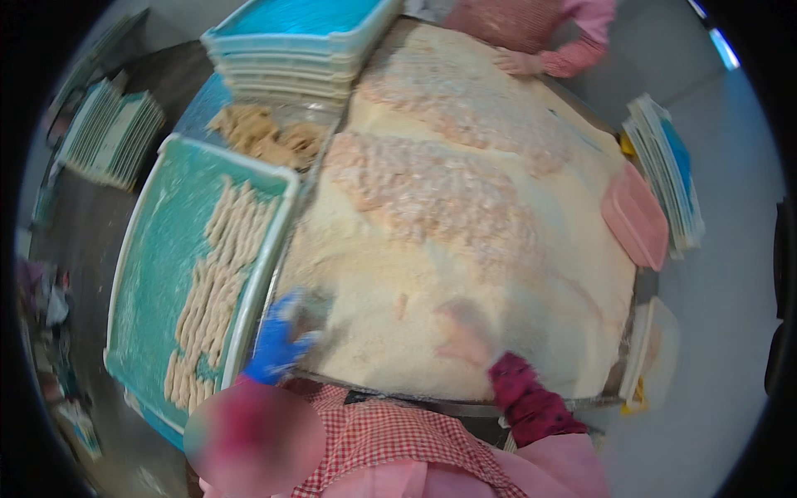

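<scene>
My left hand (278,342), in a blue glove dusted with crumbs, is at the near left edge of the crumb-covered table, close to the tray. Its thumb and fingers are apart and I see nothing in them. Smeared by motion, my right hand (465,334) is low over the pale crumbs (365,332); its fingers cannot be made out. One small coated strip (403,306) lies on the crumbs between my hands. Left of the table, a white-rimmed tray with a green-blue base (154,257) holds rows of coated strips (207,307). Heaped pinkish raw pieces (440,195) spread across the crumbs farther off.
Stacked white trays (286,70) with a blue inside stand at the far left, beside beige lumps (266,137). On the right edge are a pink basin (635,214) and upright trays (668,170). Another person's hand (519,62) rests at the table's far edge.
</scene>
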{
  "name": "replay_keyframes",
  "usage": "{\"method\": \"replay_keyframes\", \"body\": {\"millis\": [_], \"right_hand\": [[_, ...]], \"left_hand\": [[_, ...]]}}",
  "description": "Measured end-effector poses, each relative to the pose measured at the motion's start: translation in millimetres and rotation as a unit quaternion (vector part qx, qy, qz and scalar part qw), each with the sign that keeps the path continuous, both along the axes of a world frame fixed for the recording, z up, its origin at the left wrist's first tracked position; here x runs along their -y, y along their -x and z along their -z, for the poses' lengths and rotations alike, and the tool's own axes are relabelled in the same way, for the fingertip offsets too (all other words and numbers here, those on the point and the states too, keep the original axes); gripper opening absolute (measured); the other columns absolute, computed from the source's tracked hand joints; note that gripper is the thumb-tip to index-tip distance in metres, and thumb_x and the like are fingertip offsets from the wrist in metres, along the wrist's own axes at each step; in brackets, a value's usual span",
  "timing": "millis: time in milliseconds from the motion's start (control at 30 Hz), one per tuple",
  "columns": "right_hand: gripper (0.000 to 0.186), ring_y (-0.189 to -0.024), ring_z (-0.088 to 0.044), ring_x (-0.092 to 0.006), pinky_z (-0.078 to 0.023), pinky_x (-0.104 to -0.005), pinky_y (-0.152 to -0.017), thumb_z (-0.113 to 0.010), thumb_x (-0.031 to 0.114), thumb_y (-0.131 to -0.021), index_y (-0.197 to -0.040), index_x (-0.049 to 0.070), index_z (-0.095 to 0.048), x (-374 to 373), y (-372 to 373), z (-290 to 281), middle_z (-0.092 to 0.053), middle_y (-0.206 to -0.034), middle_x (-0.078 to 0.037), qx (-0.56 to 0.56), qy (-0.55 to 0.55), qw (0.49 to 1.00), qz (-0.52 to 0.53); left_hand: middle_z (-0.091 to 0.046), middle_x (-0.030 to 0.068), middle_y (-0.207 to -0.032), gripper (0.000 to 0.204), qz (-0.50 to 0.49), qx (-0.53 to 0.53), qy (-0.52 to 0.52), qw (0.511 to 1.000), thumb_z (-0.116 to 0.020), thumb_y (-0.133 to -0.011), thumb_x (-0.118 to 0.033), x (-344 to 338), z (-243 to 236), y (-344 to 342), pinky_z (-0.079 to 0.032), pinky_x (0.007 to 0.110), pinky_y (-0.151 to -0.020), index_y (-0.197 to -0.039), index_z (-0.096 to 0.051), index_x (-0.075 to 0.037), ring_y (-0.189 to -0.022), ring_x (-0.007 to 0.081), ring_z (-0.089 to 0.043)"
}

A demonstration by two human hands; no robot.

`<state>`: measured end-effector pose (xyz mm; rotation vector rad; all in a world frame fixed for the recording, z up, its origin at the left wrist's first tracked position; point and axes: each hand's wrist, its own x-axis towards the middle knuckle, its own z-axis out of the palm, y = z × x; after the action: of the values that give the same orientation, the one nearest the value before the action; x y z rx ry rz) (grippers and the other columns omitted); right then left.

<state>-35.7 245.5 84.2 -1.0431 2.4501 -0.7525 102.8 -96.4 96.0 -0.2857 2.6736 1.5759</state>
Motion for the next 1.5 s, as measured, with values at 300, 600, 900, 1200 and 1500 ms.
{"method": "replay_keyframes", "body": {"millis": [300,600,900,1200,1500], "right_hand": [[0.036,-0.09,-0.053,-0.0326,-0.042,-0.0415,-0.079,-0.065,0.019,-0.069,-0.099,0.004,-0.053,-53,35,29,-0.056,-0.096,-0.017,0.011,0.053,0.888,0.457],[0.031,-0.086,-0.055,-0.0297,-0.043,-0.041,-0.075,-0.062,0.009,-0.065,-0.096,0.008,-0.055,-37,49,42,-0.058,-0.088,-0.01,-0.072,0.065,0.912,0.397],[0.049,-0.098,-0.051,-0.03,-0.042,-0.0392,-0.084,-0.067,0.013,-0.068,-0.112,0.001,-0.048,-78,-8,48,-0.053,-0.104,-0.016,0.007,0.1,0.93,0.354],[0.045,-0.082,-0.054,-0.0284,-0.043,-0.0402,-0.078,-0.05,-0.001,-0.074,-0.119,0.007,-0.049,21,-5,11,-0.055,-0.108,-0.014,0.03,0.294,0.882,0.367],[0.047,-0.103,-0.052,-0.0332,-0.041,-0.0391,-0.089,-0.058,0.015,-0.075,-0.119,0.002,-0.047,-29,-25,20,-0.054,-0.111,-0.019,0.075,0.103,0.956,0.266]], "left_hand": [[-0.054,0.0089,-0.115,0.04,0.293,-0.219,0.224,0.903,-0.056,-0.073,-0.013,-182,74,81,-0.04,0.041,-0.087,-0.113,-0.057,-0.016,-0.104,0.0276,-0.051],[-0.06,0.0098,-0.107,0.034,0.118,-0.197,0.255,0.939,-0.058,-0.071,-0.009,-99,86,79,-0.045,0.041,-0.083,-0.104,-0.062,-0.016,-0.097,0.0288,-0.056],[-0.059,0.0147,-0.102,0.034,0.039,-0.141,0.173,0.974,-0.059,-0.07,-0.008,-113,73,88,-0.043,0.039,-0.084,-0.104,-0.062,-0.008,-0.096,0.0327,-0.053],[-0.056,0.0135,-0.111,0.042,0.015,-0.06,-0.142,0.988,-0.062,-0.073,-0.002,-140,73,106,-0.039,0.031,-0.092,-0.114,-0.053,-0.004,-0.106,0.0275,-0.052],[-0.054,0.0178,-0.114,0.045,0.089,-0.157,0.098,0.979,-0.066,-0.075,-0.014,-96,35,87,-0.04,0.037,-0.092,-0.116,-0.052,-0.002,-0.104,0.0339,-0.051]]}}
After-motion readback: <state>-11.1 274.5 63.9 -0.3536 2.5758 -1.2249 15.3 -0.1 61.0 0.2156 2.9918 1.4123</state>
